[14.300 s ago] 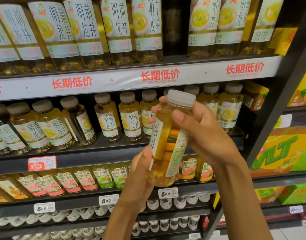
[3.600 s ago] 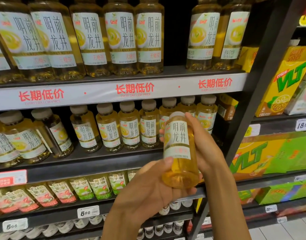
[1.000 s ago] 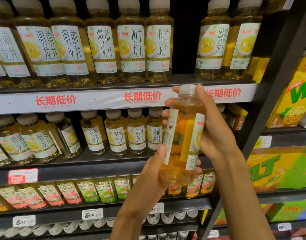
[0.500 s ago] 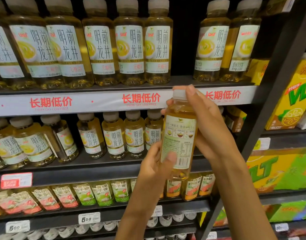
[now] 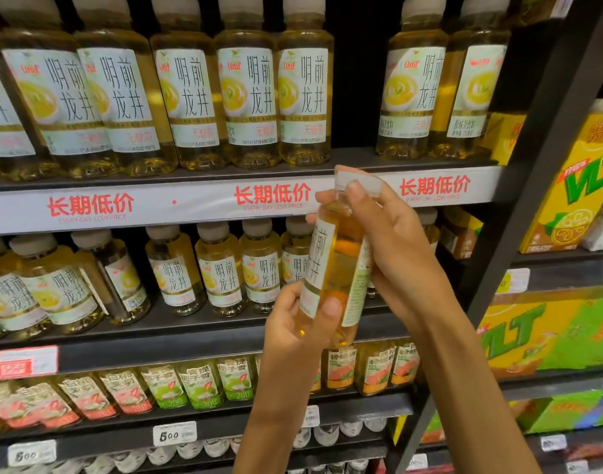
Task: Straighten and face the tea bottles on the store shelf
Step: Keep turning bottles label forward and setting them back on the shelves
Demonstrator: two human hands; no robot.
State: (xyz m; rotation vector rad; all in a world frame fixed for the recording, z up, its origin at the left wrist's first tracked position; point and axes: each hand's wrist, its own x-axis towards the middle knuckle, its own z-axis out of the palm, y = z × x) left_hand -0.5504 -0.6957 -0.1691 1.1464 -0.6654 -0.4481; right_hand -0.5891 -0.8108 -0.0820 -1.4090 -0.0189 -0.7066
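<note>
A small tea bottle [image 5: 334, 268] of yellow liquid is held upright, leaning slightly, in the middle of the frame, in front of the shelves and off them. Its label is turned sideways, the black characters showing on its left edge. The left hand [image 5: 293, 330] has a closed grip low on the bottle, thumb across the front, fingers curled round the base. The right hand [image 5: 395, 254] wraps the upper part from the right, forefinger lying over the white cap [image 5: 356, 181], thumb behind. Behind the bottle, on the middle shelf [image 5: 197, 330], a row of the same small bottles [image 5: 221, 268] stands mostly label-forward; those at the left lean. On the upper shelf [image 5: 190, 174], large bottles [image 5: 245, 94] stand with a dark gap at upper centre-right. Yellow drink cartons [image 5: 573, 186] fill the right edge
</note>
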